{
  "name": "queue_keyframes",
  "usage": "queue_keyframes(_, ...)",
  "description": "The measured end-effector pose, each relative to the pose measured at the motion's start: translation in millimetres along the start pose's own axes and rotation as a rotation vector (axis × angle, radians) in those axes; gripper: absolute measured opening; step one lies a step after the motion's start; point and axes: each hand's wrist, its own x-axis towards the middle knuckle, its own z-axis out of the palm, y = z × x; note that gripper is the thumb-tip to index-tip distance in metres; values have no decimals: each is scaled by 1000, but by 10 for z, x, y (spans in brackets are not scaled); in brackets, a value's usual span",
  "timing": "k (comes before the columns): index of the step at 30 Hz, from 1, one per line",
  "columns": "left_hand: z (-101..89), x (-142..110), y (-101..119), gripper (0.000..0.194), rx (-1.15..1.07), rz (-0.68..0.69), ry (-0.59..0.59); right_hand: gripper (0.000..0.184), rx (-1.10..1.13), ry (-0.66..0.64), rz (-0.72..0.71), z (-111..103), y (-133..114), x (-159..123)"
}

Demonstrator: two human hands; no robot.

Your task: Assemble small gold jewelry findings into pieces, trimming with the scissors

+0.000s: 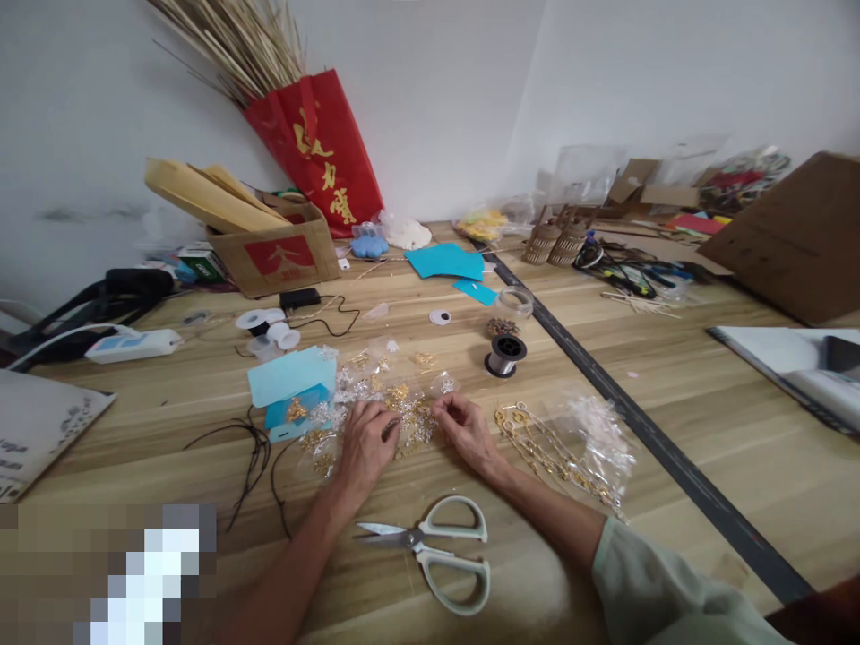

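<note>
My left hand (pixel 366 445) and my right hand (pixel 465 431) rest on a wooden table (pixel 705 421), side by side over a scatter of small gold beads and findings in clear bags (pixel 396 394). Both hands have their fingers curled in toward the pile between them. What each one pinches is too small to make out. White-handled scissors (pixel 436 546) lie open just in front of my forearms. A gold chain in a clear bag (pixel 557 452) lies to the right of my right hand. Black cord (pixel 259 457) trails to the left of my left hand.
A wire spool (pixel 505 354) and a clear jar of beads (pixel 509 309) stand beyond the pile. Light blue packets (pixel 288 385), a cardboard box (pixel 275 251), a red bag (pixel 319 152), a power strip (pixel 131 345) and blue paper (pixel 447 262) lie further back. A dark seam (pixel 638 421) crosses the table.
</note>
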Motion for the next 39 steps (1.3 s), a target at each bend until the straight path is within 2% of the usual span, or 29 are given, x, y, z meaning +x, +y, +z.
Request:
queue_keyframes(6,19,-3,-8,16,-26,3,15,26,0,-8,4,2,-7,-3)
queue_keyframes(14,30,1,-25,10,-25,31,3,28,-17,-9,-5,5,-14,-1)
queue_keyframes(22,19,3,-28,18,-72,74,-14,27,-15,-15,-18,0,22,1)
queue_keyframes(28,17,8,-7,23,-56,19,24,25,-12,-21,-17,-4,19,2)
queue_keyframes(35,19,4,-6,9,27,-54,15,26,-10,-17,-9,4,17,-1)
queue_keyframes(39,23,6,-25,8,42,-68,2,26,-20,-19,-3,0,3,-1)
